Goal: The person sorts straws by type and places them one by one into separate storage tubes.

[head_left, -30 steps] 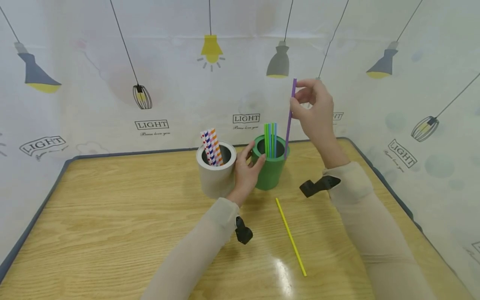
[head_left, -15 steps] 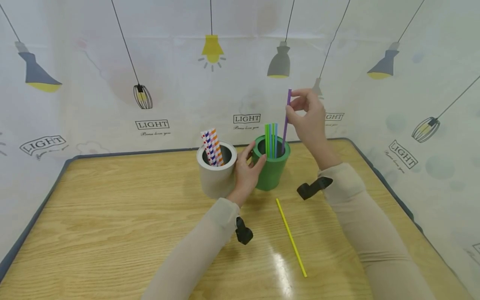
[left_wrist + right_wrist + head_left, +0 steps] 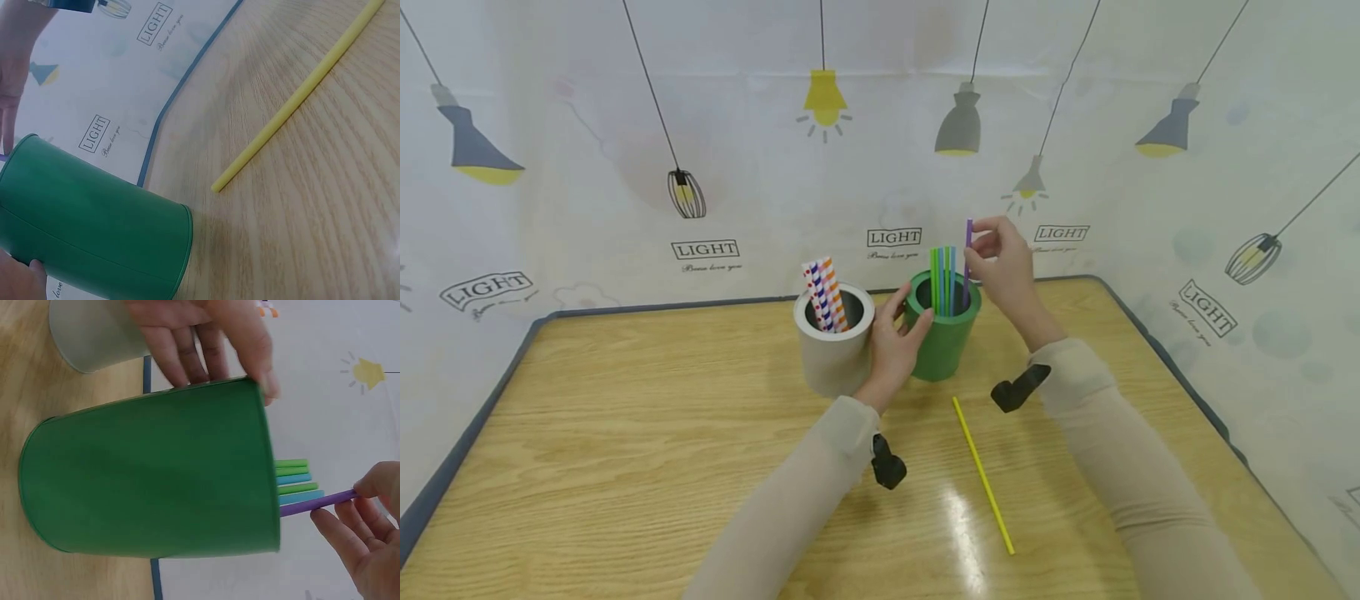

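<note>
A purple straw (image 3: 967, 271) is pinched in my right hand (image 3: 1007, 271), between thumb and fingertips near its top. Its lower part is inside the green cup (image 3: 937, 350), and the cup wall hides its bottom end. Several green and blue straws (image 3: 942, 283) stand in the same cup. My left hand (image 3: 891, 354) holds the cup's left side, thumb toward the front and fingers farther back. In the right wrist view the purple straw (image 3: 312, 504) slants beside the other straws, and the left thumb (image 3: 250, 350) lies at the cup's rim.
Left of the green cup stands a white cup (image 3: 827, 362) with several patterned straws (image 3: 825, 296). A yellow straw (image 3: 983, 475) lies on the wooden table (image 3: 662, 433) in front of the green cup. Printed cloth walls rise behind the table and at its sides.
My right hand has moved down and to the left, lowering the purple straw from outside the green cup's right rim to inside it. The left hand and both cups have stayed put.
</note>
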Available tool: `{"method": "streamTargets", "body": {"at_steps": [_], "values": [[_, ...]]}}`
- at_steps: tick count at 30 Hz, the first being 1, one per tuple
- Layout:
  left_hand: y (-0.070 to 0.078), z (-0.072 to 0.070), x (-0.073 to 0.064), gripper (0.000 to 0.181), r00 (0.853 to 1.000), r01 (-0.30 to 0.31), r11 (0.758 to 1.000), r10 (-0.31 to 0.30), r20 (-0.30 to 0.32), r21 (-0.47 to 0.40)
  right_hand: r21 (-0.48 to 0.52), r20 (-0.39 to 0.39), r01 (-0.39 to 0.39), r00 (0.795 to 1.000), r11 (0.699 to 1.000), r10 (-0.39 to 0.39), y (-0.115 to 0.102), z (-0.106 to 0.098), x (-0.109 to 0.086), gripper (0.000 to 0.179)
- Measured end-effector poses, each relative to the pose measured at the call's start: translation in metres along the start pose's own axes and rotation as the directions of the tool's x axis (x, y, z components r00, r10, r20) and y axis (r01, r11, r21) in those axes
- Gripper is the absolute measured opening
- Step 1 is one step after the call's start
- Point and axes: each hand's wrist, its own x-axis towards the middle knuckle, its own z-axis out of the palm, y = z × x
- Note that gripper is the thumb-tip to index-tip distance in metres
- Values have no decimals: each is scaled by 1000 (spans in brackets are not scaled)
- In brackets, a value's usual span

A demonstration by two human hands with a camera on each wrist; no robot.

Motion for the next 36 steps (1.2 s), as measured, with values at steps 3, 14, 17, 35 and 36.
{"method": "streamTargets", "body": {"at_steps": [3, 14, 17, 35, 36], "values": [[1, 0, 0, 54, 1000, 3, 1000, -3, 2, -3, -45, 13, -19, 1000, 999, 19, 6, 1, 0, 31], [-1, 0, 0, 54, 1000, -12, 1000, 12, -4, -15, -122, 89, -77, 992, 990, 88, 22, 6, 2, 29], [-1, 0, 0, 54, 1000, -11, 1000, 11, -2, -11, -123, 117, -84, 988, 989, 98, 23, 6, 3, 29], [-1, 0, 1, 54, 1000, -2, 1000, 2, -8, 0, -287, 137, -141, 973, 947, 186, 14, 14, 7, 30], [-1, 0, 1, 54, 1000, 0, 1000, 0, -7, 0, -291, 139, -145, 972, 946, 192, 14, 14, 7, 29]]}}
